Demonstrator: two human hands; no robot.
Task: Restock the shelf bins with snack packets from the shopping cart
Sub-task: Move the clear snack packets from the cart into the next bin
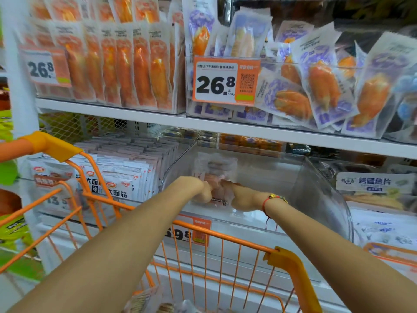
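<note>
Both my arms reach over the orange shopping cart point(239, 241) into a clear plastic shelf bin point(322, 199) on the lower shelf. My left hand point(202, 189) and my right hand point(240, 195) together grip a stack of pale pink snack packets point(217, 192) low inside the bin. Another clear packet point(214, 166) stands blurred behind them. The bin is otherwise nearly bare. More packets point(158, 303) show at the bottom of the cart. A red string bracelet sits on my right wrist.
To the left a bin holds white packets with black lettering point(117, 179). Above, the upper shelf point(225, 125) carries orange packets point(126, 64) and purple-printed packets point(320, 86), with a 26.8 price tag point(223, 81). At the right are fish-slice packs point(374, 182).
</note>
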